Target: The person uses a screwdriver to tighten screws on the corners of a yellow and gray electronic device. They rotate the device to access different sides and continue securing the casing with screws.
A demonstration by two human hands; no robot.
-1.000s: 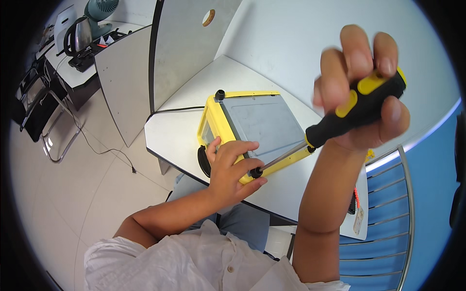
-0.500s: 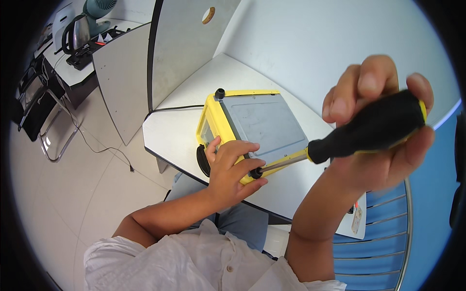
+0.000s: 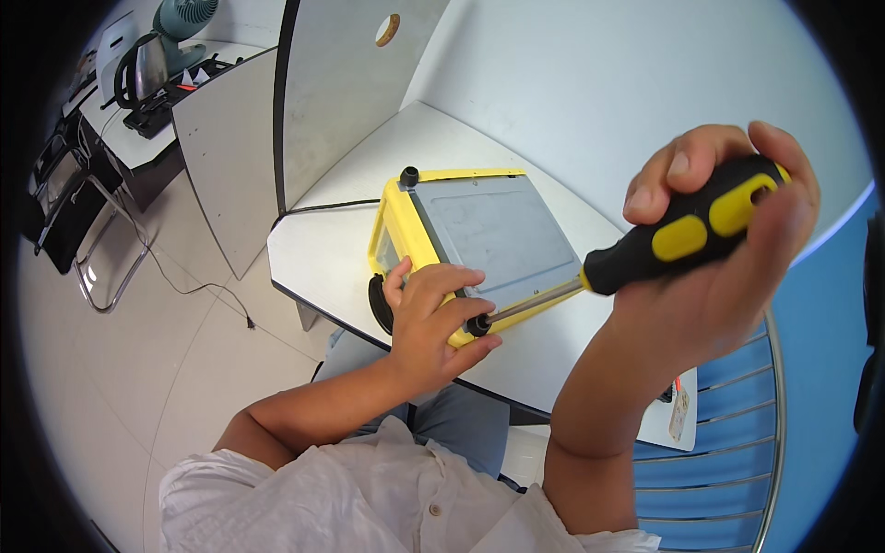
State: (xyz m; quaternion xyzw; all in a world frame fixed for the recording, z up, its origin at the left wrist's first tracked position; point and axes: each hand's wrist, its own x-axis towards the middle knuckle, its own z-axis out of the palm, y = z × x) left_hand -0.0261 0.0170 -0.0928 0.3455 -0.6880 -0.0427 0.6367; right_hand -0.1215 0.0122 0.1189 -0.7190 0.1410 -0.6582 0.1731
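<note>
Two hands, one screwdriver, one housing. Right hand [image 3: 719, 230], right of the frame: wrapped about the handle of a black-and-yellow screwdriver [image 3: 659, 244], palm beneath, fingers over the top. Steel shaft [image 3: 535, 300] slopes down leftward, its end at a black corner foot [image 3: 477, 325] just below the centre of the frame; the tip itself is hidden. Left hand [image 3: 422, 323], lower centre: ring and little fingers apart over the near edge, thumb and forefinger pinching either side of that foot.

Housing: yellow hard-shell instrument housing [image 3: 406, 230], grey base panel [image 3: 502, 235] facing up, resting on the white worktop [image 3: 323, 240] at the centre of the frame. A second black foot [image 3: 409, 176] at the upper left corner; a black carrying handle [image 3: 380, 304] on the left side.

Change noted: half a second ago the screwdriver handle showed an all-black face; now its yellow inserts face the camera and the right-hand fingers have shifted round it. Left hand and housing keep their positions. Judgement: the screwdriver is being turned at a braced foot; whether fastening or loosening, cannot tell.

Surroundings, upper left: steel kettle [image 3: 150, 69], green fan [image 3: 184, 14].
</note>
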